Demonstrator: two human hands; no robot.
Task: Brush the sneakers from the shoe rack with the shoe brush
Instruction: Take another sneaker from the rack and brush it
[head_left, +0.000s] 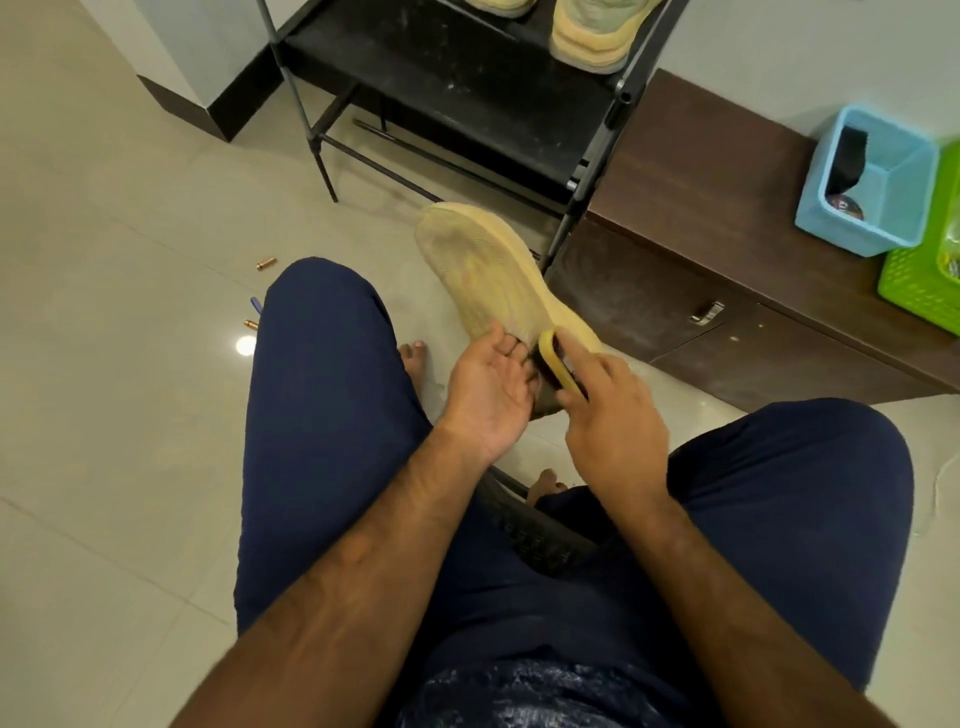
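We hold the sneaker (488, 270) sole-up just above the middle of the view, its toe pointing toward eleven o'clock and its heel toward us. Our left hand (485, 395) lies palm-up at the heel, its fingers (522, 364) curled round that end. Our right hand (613, 410) is clamped on the brush (556, 361), whose yellow back shows where the bristles meet the heel. The shoe rack (467, 93) stands at twelve o'clock with another sneaker (592, 36) on its shelf. We judge the shoe light, with a soft knit upper that would give under pressure and a firmer rubber sole. The heel looks the stiffest place to grip, and we would keep hold there so the sole stays steady against each stroke.
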